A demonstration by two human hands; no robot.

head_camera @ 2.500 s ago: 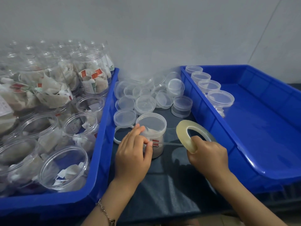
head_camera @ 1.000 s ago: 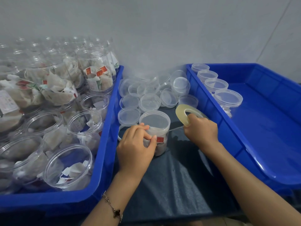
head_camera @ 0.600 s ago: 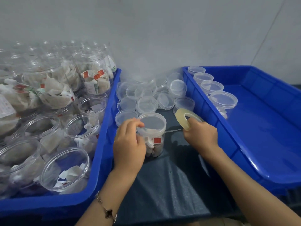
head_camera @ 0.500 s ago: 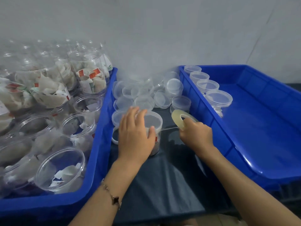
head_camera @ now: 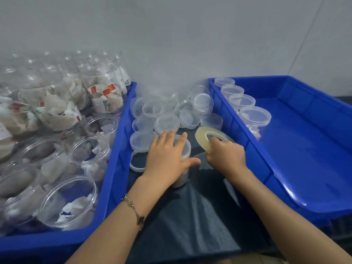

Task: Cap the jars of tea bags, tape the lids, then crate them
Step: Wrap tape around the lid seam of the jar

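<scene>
Two blue crates flank a dark cloth (head_camera: 190,216). The left crate (head_camera: 118,149) is crammed with open jars of tea bags (head_camera: 66,199), none capped as far as I can see, some stacked toward the back. The right crate (head_camera: 304,149) holds only a row of four capped jars (head_camera: 254,116) along its left wall; most of its floor is bare. So the job looks early: four crated, dozens left.

Between the crates sits the pile of loose lids (head_camera: 167,113), clear plastic, overlapping each other. One lid (head_camera: 142,141) lies just left of the working jar, and a white ring (head_camera: 136,161) lies on the cloth in front of it.

The working jar (head_camera: 183,169) stands on the cloth, lid on, mostly hidden under the left hand (head_camera: 165,159). That hand lies flat on top with fingers straight and spread, thumb stretched out right; it presses down, no curl around the jar. Right hand (head_camera: 225,156) grips the tape roll (head_camera: 206,137), fingers curled through the hole, roll tilted on edge just right of the jar. A tape strand running to the jar is not clear here, can't tell whether it's attached.

Current step, my read: taping this lid, with the left hand steadying the jar. Remaining for this jar: finish the wrap, cut the tape, move it to the right crate beside the fourth jar.

In the way: the right crate's wall sits close to the right hand, and the lid pile crowds the jar from behind.
</scene>
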